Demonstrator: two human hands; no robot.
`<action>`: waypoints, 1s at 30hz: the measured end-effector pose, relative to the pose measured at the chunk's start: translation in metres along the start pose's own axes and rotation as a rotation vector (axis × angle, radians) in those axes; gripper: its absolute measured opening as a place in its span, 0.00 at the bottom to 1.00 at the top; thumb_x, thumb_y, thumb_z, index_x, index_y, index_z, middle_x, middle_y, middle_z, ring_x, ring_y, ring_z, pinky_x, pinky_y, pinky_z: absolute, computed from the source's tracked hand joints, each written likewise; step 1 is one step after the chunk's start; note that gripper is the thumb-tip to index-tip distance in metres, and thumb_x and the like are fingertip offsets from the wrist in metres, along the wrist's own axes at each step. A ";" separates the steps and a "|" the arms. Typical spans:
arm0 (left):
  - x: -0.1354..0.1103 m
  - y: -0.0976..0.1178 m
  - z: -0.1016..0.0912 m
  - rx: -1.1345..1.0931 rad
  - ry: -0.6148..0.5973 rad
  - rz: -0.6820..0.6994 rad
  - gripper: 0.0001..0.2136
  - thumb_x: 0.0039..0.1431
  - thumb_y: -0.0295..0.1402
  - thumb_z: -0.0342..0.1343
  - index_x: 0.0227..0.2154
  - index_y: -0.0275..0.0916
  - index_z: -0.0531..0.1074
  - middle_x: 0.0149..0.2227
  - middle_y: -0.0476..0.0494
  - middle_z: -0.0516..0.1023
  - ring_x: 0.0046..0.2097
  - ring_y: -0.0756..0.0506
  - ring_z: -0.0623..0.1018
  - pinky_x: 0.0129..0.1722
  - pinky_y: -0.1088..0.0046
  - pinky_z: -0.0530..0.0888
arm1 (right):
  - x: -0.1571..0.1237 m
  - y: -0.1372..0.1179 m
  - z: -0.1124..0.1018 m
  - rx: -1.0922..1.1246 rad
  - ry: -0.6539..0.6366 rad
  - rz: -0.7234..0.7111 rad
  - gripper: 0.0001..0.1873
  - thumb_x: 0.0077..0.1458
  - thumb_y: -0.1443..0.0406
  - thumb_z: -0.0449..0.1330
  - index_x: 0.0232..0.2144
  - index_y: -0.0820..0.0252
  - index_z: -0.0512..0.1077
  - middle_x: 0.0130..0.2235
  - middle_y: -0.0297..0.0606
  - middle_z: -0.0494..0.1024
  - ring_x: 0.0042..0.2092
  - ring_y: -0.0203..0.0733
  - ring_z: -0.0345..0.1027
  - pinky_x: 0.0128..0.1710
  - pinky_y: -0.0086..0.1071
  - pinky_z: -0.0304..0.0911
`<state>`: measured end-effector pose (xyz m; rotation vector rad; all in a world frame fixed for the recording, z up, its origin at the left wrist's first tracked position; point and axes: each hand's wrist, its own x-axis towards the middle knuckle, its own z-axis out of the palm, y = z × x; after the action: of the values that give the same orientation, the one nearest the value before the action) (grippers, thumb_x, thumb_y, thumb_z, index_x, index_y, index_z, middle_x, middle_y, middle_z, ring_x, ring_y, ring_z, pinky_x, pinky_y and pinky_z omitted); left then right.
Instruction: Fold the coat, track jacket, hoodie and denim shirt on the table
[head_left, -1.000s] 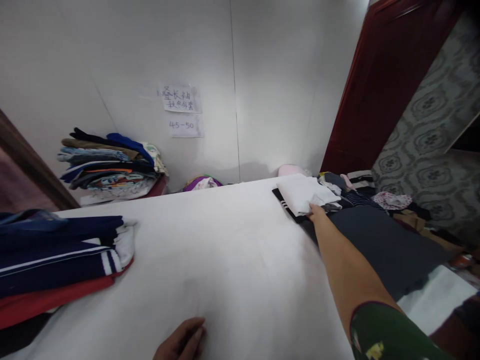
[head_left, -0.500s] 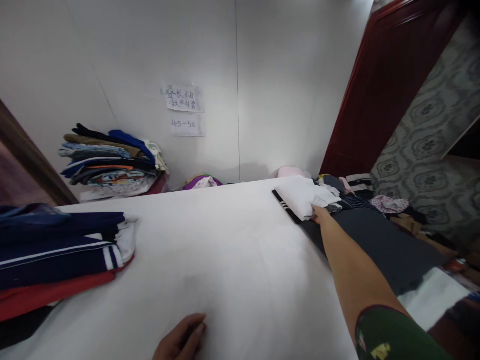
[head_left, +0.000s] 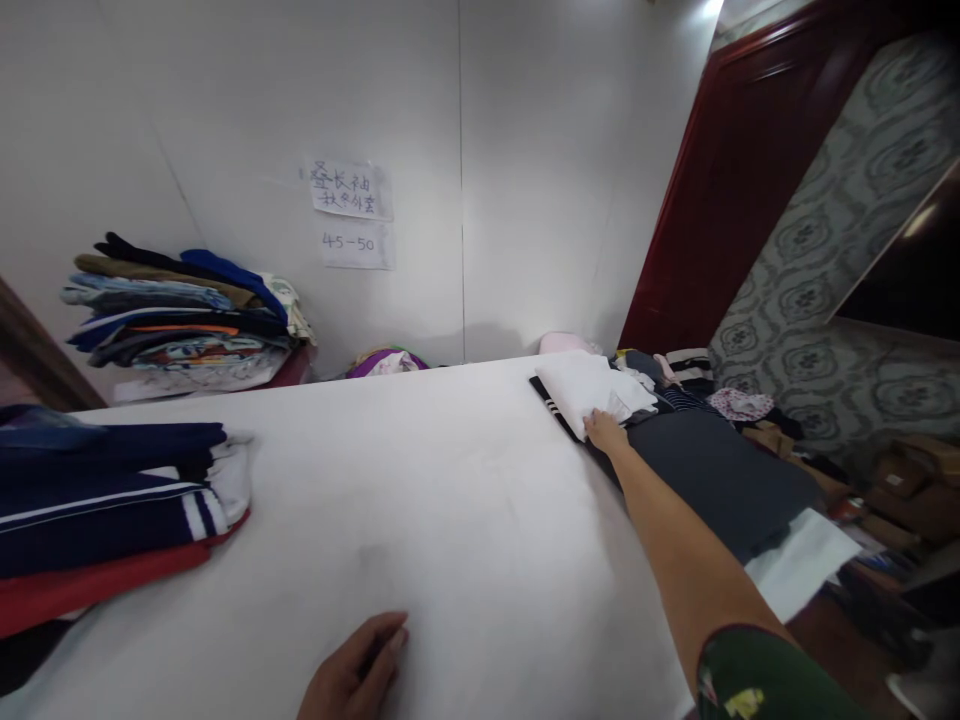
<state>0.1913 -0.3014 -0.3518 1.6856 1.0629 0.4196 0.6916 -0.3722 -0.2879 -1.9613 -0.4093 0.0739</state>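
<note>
At the far right of the table, my right hand (head_left: 606, 432) reaches out and grips the near edge of a white garment (head_left: 571, 385). This garment lies bunched on top of dark clothes, among them a black piece with white stripes (head_left: 553, 408) and a wide dark grey garment (head_left: 705, 480). Its far side is crumpled, and my fingertips are partly hidden in the fabric. My left hand (head_left: 356, 665) rests low over the white tabletop (head_left: 420, 500), fingers curled in and thumb close to them, with nothing visible in it.
Folded clothes, navy (head_left: 97, 530) and red (head_left: 112, 590), are stacked at the left edge. Behind them stands another stack (head_left: 187, 310) by the wall. Two handwritten paper notes (head_left: 352, 215) hang there. Cardboard boxes (head_left: 907, 475) and loose clothes (head_left: 739, 403) lie at the right.
My view has turned slightly to the right, so everything sits further left. My right hand has shifted a little on the white garment's edge. The left hand stays nearly in place.
</note>
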 end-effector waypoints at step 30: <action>-0.013 0.016 0.015 -0.470 -0.168 -0.014 0.17 0.40 0.49 0.65 0.23 0.41 0.71 0.22 0.44 0.73 0.21 0.49 0.73 0.23 0.68 0.70 | -0.293 0.029 0.097 -0.365 -0.850 -1.157 0.24 0.60 0.57 0.51 0.58 0.43 0.67 0.64 0.34 0.60 0.64 0.56 0.56 0.59 0.57 0.58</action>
<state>0.2022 -0.3214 -0.3407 1.2690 0.7783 0.4686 0.4008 -0.3907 -0.3938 -1.6550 -2.1551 0.0835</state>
